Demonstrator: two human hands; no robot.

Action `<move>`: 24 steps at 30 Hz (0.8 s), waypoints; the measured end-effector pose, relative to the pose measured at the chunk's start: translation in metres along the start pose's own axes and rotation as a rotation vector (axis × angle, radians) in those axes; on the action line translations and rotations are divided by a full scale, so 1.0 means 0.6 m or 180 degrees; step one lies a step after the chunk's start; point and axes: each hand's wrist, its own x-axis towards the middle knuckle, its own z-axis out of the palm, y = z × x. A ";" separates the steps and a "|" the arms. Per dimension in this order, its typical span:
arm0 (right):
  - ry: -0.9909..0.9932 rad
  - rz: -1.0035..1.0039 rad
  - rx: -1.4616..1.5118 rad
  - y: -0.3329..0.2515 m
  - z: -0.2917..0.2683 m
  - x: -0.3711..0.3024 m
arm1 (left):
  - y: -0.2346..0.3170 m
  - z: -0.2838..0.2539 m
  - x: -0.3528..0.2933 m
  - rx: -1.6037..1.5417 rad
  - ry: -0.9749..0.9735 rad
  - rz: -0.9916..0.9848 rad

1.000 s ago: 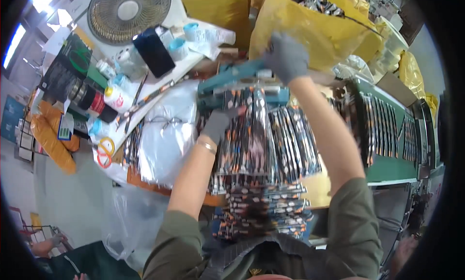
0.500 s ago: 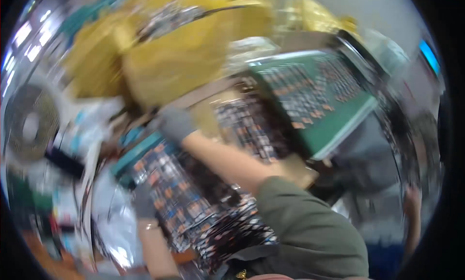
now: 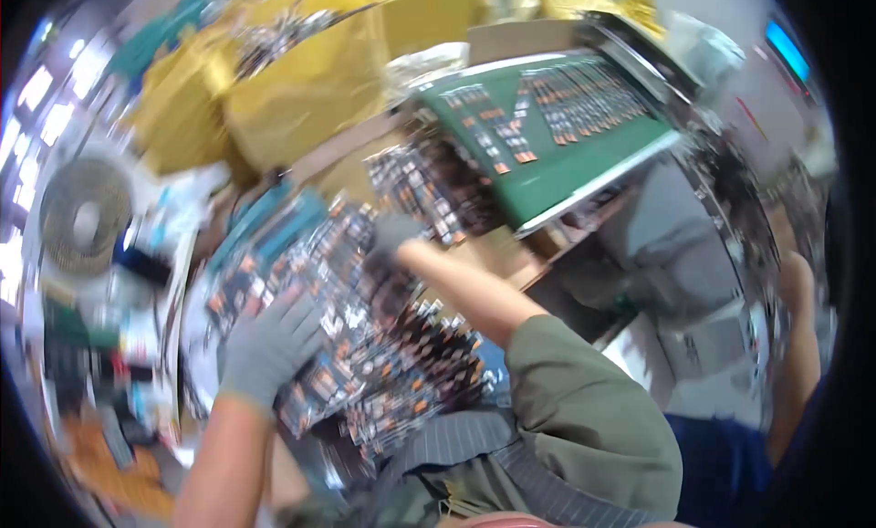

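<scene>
A heap of narrow dark strips with silver and orange-copper ends [image 3: 392, 382] lies just in front of me. My left hand [image 3: 271, 343], in a grey glove, rests on the heap's left side with fingers spread flat. On the far right side of the heap is my right hand [image 3: 394, 239], gloved too; its fingers are smeared by motion, so any grip is hidden. Beyond that hand, more such strips stand in rows in an open cardboard box [image 3: 474, 254]. Teal material [image 3: 274, 218] shows at the heap's far left edge.
A green belt [image 3: 557, 186] with rows of strips runs at the far right. Large yellow bags [image 3: 310, 90] stand at the back, one holding strips. A round fan [image 3: 87, 213] sits at the left. At the right edge another person's arm [image 3: 798, 336] shows.
My left hand has come up from the near left onto the heap, fingers spreading. My right hand has moved right and nearer, off the teal edge. The view has shifted.
</scene>
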 end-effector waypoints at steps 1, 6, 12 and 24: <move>-0.0082 -0.0050 0.0234 0.015 -0.029 -0.020 | -0.027 -0.014 0.040 0.0063 0.0180 -0.0284; -0.0192 -0.0397 0.1059 -0.004 -0.039 0.020 | -0.079 -0.133 -0.095 0.1253 0.0579 0.0601; -0.0705 -0.0791 0.2044 -0.054 -0.219 -0.094 | -0.155 -0.072 -0.170 0.2649 0.1716 0.0941; -0.3282 -0.1484 0.4514 -0.293 -0.134 -0.221 | -0.156 0.141 -0.178 0.5654 0.3584 0.0453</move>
